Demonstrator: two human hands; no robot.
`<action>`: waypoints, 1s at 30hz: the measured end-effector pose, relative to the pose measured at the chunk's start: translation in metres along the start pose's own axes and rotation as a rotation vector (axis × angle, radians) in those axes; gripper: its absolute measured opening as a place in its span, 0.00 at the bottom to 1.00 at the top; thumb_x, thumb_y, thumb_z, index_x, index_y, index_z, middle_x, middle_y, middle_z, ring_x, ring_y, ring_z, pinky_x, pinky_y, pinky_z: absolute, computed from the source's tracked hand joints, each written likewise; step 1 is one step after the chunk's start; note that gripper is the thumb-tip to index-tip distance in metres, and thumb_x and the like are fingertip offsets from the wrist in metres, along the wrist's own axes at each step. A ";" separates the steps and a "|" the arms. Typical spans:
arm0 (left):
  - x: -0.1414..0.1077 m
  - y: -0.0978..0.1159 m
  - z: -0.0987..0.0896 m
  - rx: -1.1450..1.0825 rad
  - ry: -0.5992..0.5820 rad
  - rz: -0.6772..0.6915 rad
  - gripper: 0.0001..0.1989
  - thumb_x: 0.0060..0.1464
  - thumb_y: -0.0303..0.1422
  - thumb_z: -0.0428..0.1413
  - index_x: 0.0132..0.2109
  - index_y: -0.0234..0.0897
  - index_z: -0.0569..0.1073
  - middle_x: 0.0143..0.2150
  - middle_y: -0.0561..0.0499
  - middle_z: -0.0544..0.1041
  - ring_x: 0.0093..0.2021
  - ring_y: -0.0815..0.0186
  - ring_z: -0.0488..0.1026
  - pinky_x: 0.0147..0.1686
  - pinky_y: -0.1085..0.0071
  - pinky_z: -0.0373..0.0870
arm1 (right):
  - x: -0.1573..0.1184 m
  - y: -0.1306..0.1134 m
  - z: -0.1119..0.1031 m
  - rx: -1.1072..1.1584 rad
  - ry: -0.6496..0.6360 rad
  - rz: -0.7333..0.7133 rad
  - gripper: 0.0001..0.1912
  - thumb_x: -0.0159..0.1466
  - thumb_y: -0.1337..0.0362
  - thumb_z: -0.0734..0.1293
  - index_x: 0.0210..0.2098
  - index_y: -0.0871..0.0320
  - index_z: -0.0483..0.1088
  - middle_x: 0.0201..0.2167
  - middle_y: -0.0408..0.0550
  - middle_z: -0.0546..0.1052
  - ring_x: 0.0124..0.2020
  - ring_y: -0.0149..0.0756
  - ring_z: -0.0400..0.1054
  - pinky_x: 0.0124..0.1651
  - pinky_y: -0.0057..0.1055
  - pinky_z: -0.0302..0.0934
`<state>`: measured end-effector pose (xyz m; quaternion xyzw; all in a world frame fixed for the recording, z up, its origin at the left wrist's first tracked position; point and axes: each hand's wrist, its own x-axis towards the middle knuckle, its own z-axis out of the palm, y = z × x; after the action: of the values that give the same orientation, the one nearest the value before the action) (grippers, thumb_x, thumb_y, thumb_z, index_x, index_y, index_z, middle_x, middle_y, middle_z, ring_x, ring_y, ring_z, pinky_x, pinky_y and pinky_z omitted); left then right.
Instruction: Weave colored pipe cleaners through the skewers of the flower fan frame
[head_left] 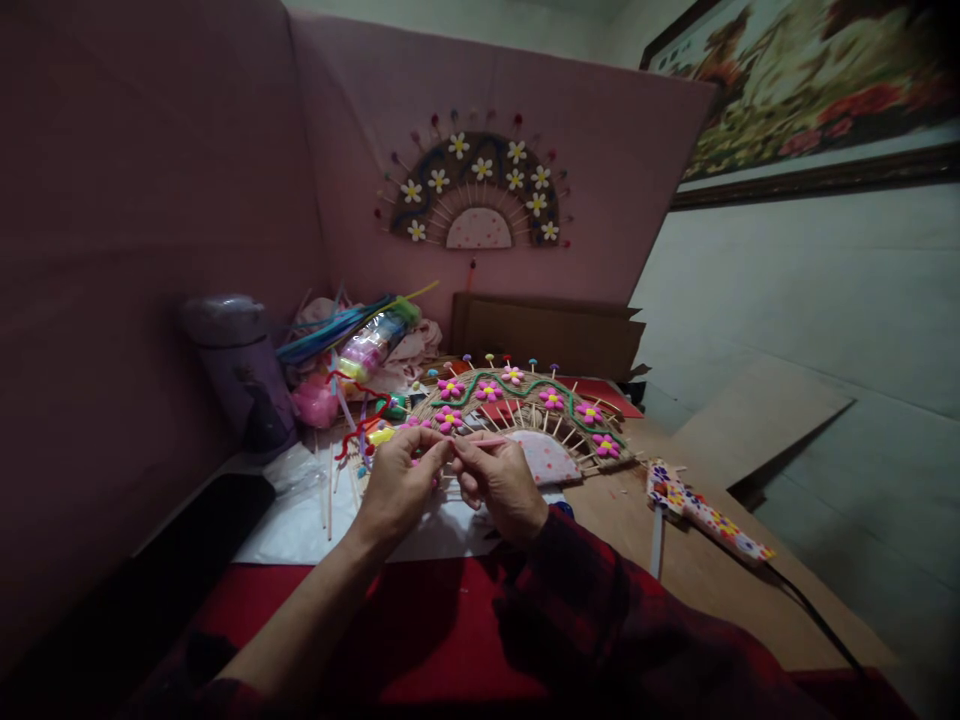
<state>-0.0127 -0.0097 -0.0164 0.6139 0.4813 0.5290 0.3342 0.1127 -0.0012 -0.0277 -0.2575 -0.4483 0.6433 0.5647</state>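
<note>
My left hand [405, 475] and my right hand [504, 482] meet fingertip to fingertip above the white sheet [300, 530]. Between the thumb and fingers of my right hand lies a thin pale stick [491, 442], pointing right. My left thumb and forefinger are pinched together at its left end; what they grip is too small to make out. Just behind both hands stands a fan-shaped craft piece [551, 398] with pink flowers, a wavy green strip and small coloured balls along its top. My hands hide its lower left part.
A hot glue gun [705, 515] with a cord lies at right on the brown board [780, 600]. Left stand a purple tumbler [251, 390] and a black flat object [217, 530]. Bagged clay [375, 340] and loose sticks [326, 490] lie nearby. A second fan [480, 190] hangs behind.
</note>
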 end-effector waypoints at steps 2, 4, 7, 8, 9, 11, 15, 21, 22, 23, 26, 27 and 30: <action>-0.001 0.000 0.000 0.097 0.010 0.030 0.12 0.50 0.39 0.53 0.28 0.33 0.70 0.22 0.52 0.70 0.21 0.71 0.64 0.22 0.75 0.59 | 0.001 0.001 -0.001 -0.009 0.016 -0.010 0.12 0.52 0.60 0.70 0.25 0.62 0.66 0.17 0.39 0.70 0.10 0.19 0.53 0.09 0.18 0.49; -0.001 0.000 0.002 0.129 0.017 0.035 0.11 0.50 0.38 0.52 0.28 0.34 0.70 0.22 0.52 0.70 0.21 0.71 0.64 0.21 0.75 0.59 | 0.001 0.001 -0.001 -0.014 0.043 -0.015 0.13 0.51 0.60 0.71 0.24 0.61 0.64 0.15 0.38 0.69 0.09 0.19 0.51 0.08 0.18 0.48; 0.000 0.000 0.004 0.099 0.013 0.031 0.11 0.51 0.38 0.52 0.28 0.34 0.69 0.22 0.53 0.69 0.21 0.71 0.64 0.21 0.75 0.59 | 0.000 -0.001 0.001 -0.005 0.089 0.001 0.14 0.50 0.60 0.71 0.23 0.60 0.63 0.14 0.37 0.68 0.09 0.18 0.49 0.08 0.17 0.46; 0.000 -0.001 0.005 0.084 0.010 0.030 0.11 0.51 0.38 0.52 0.28 0.34 0.69 0.23 0.53 0.69 0.22 0.71 0.63 0.21 0.75 0.59 | 0.000 -0.001 0.002 0.000 0.104 0.007 0.14 0.50 0.60 0.71 0.23 0.60 0.63 0.14 0.37 0.68 0.09 0.18 0.48 0.07 0.17 0.45; 0.001 -0.001 0.006 0.069 0.007 0.030 0.11 0.51 0.38 0.52 0.28 0.34 0.69 0.23 0.53 0.69 0.22 0.71 0.63 0.21 0.75 0.59 | -0.001 -0.002 0.003 0.005 0.118 0.009 0.14 0.49 0.60 0.71 0.23 0.60 0.63 0.14 0.37 0.67 0.09 0.18 0.48 0.07 0.17 0.45; 0.000 -0.001 0.007 0.033 0.003 0.023 0.11 0.50 0.37 0.52 0.29 0.34 0.69 0.23 0.53 0.69 0.22 0.72 0.63 0.22 0.75 0.59 | -0.001 -0.002 0.003 0.010 0.142 0.010 0.14 0.49 0.59 0.71 0.23 0.60 0.63 0.14 0.37 0.67 0.09 0.18 0.48 0.07 0.17 0.44; -0.001 -0.002 0.007 -0.053 -0.010 -0.006 0.11 0.49 0.37 0.54 0.28 0.33 0.69 0.21 0.55 0.67 0.20 0.73 0.62 0.20 0.77 0.58 | 0.002 -0.002 -0.001 -0.036 0.172 -0.016 0.14 0.50 0.57 0.70 0.24 0.59 0.63 0.14 0.35 0.66 0.09 0.19 0.47 0.08 0.19 0.43; -0.001 0.004 -0.001 -0.295 0.065 -0.138 0.13 0.46 0.39 0.57 0.29 0.33 0.67 0.19 0.57 0.66 0.17 0.74 0.63 0.17 0.78 0.59 | 0.001 -0.019 -0.005 -0.769 0.298 -0.542 0.12 0.59 0.58 0.63 0.40 0.58 0.67 0.33 0.49 0.74 0.32 0.36 0.67 0.32 0.33 0.63; -0.001 0.005 -0.002 -0.306 0.083 -0.136 0.13 0.45 0.39 0.57 0.29 0.32 0.68 0.20 0.57 0.66 0.18 0.75 0.63 0.16 0.79 0.59 | 0.000 -0.022 -0.005 -0.936 0.319 -0.691 0.14 0.59 0.60 0.63 0.45 0.58 0.66 0.40 0.51 0.73 0.42 0.40 0.65 0.41 0.37 0.61; -0.002 0.007 -0.003 -0.308 0.090 -0.126 0.12 0.45 0.39 0.57 0.29 0.32 0.68 0.20 0.57 0.67 0.18 0.75 0.63 0.16 0.79 0.59 | -0.002 -0.024 -0.004 -1.094 0.304 -0.808 0.17 0.60 0.62 0.63 0.48 0.57 0.65 0.45 0.52 0.71 0.48 0.42 0.62 0.48 0.40 0.56; -0.002 0.011 -0.003 -0.295 0.068 -0.092 0.12 0.45 0.38 0.58 0.29 0.32 0.69 0.20 0.56 0.68 0.18 0.75 0.63 0.16 0.79 0.61 | -0.006 -0.023 -0.003 -1.432 0.138 -0.923 0.14 0.61 0.65 0.62 0.47 0.55 0.67 0.43 0.49 0.73 0.48 0.43 0.61 0.50 0.41 0.50; -0.003 0.012 -0.003 -0.287 0.064 -0.089 0.12 0.44 0.38 0.58 0.29 0.32 0.70 0.20 0.56 0.68 0.18 0.75 0.64 0.16 0.79 0.61 | -0.006 -0.021 -0.004 -1.487 0.099 -0.918 0.10 0.61 0.66 0.62 0.43 0.56 0.69 0.38 0.48 0.75 0.43 0.41 0.63 0.47 0.38 0.51; -0.003 0.013 -0.002 -0.253 0.079 -0.086 0.12 0.43 0.38 0.59 0.29 0.32 0.71 0.20 0.56 0.68 0.18 0.74 0.64 0.16 0.78 0.63 | -0.005 -0.015 -0.007 -1.569 0.059 -0.886 0.07 0.62 0.69 0.60 0.33 0.58 0.69 0.29 0.45 0.74 0.30 0.35 0.63 0.36 0.32 0.50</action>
<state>-0.0111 -0.0168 -0.0053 0.5244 0.4495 0.5944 0.4119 0.1273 -0.0046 -0.0189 -0.3888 -0.8021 -0.1310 0.4340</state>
